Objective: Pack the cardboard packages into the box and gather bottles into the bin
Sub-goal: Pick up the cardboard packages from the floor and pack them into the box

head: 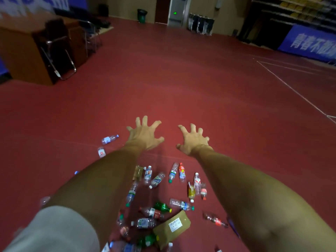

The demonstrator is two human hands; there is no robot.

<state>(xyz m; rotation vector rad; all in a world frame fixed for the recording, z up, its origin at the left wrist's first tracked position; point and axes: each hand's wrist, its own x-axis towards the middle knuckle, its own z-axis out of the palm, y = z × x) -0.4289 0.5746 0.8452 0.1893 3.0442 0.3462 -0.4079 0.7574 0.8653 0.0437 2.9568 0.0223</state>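
Several empty plastic bottles lie scattered on the red floor below my arms, among them a clear bottle (109, 139) at the left, a red-labelled bottle (182, 172) and a green bottle (162, 206). A brown cardboard package (172, 228) with a white label lies among them near the bottom. My left hand (145, 134) and my right hand (193, 140) are stretched out above the floor beyond the bottles, fingers spread wide, holding nothing. No box or bin shows near the bottles.
A wooden desk (23, 51) with a dark metal-legged chair (58, 51) stands at the far left. A green bin (141, 15) stands by the back wall. Blue banners (309, 44) and shelving line the right side. White lines (294, 90) cross the red floor.
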